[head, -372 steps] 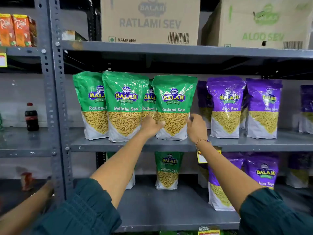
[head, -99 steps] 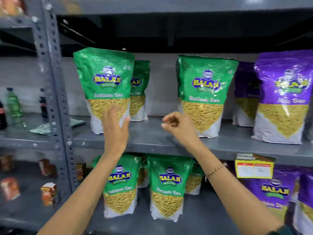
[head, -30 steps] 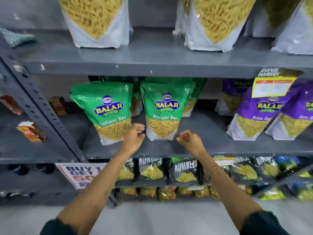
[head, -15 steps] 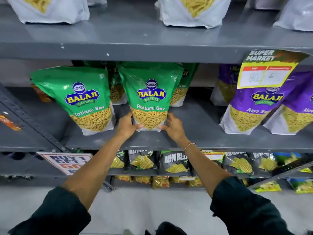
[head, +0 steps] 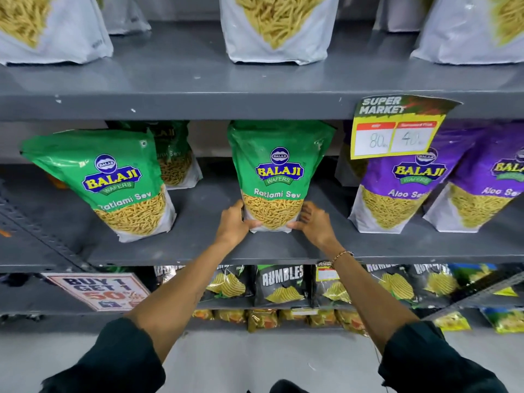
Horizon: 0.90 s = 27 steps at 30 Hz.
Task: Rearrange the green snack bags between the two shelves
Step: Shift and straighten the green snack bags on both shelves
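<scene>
Now left hand (head: 233, 222) and right hand (head: 313, 222) grip the upright Ratlami Sev bag (head: 276, 177) at its base, clasping it at nine and three o'clock.

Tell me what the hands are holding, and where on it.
Both hands, left and right, clasp the middle green Ratlami Sev bag by its bottom corners.

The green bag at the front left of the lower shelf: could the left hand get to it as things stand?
Probably yes: bare shelf lies between the left hand and that bag, though it is gripping the middle bag.
</scene>
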Motion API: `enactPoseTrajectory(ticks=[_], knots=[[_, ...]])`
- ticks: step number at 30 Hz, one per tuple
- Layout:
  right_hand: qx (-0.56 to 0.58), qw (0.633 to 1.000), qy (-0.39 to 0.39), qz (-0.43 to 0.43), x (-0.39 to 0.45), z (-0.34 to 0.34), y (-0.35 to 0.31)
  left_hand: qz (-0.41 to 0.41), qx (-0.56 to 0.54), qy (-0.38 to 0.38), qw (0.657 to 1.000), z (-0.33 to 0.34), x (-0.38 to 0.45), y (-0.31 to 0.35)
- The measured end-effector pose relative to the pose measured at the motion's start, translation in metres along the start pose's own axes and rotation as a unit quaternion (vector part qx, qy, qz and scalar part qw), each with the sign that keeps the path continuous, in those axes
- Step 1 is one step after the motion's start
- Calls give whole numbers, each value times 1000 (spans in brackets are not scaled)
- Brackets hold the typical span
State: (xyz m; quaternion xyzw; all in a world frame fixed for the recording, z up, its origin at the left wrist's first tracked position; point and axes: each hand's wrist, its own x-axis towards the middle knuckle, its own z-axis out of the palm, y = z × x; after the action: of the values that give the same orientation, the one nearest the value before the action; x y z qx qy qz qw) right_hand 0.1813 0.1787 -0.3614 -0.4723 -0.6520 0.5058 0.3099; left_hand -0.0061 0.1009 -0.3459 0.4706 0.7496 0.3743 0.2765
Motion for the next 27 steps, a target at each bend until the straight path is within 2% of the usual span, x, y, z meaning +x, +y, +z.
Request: enactPoseTrajectory(ticks=[7,13,15,18,20,23,25,27], knots=[[-10,1000,-21,-13,1,-3,1,-5,-27,-2,1000,6,0,-3],[-52,998,-43,-12,-7,-4,-5,5,10,-26,1000,3,-5,-2],[-71,996,12,-43,-20,0,-8,20,10,-5,1000,-1,-11,-3],[-69,977,156,-124,-49,24,-3,36,20,57,998,-18,-25,-13],[-95,964,176,-173,-66,51,-1,45,19,102,994,-35,-39,-28],[-136,966,86,-205,-72,98,-13,31,-4,188,982,-70,-58,-65],[-148,969,14,-198,-66,134,-28,15,-38,251,967,-99,-64,-101],[-137,974,-36,-177,-55,169,-45,-7,-18,301,954,-130,-67,-132]])
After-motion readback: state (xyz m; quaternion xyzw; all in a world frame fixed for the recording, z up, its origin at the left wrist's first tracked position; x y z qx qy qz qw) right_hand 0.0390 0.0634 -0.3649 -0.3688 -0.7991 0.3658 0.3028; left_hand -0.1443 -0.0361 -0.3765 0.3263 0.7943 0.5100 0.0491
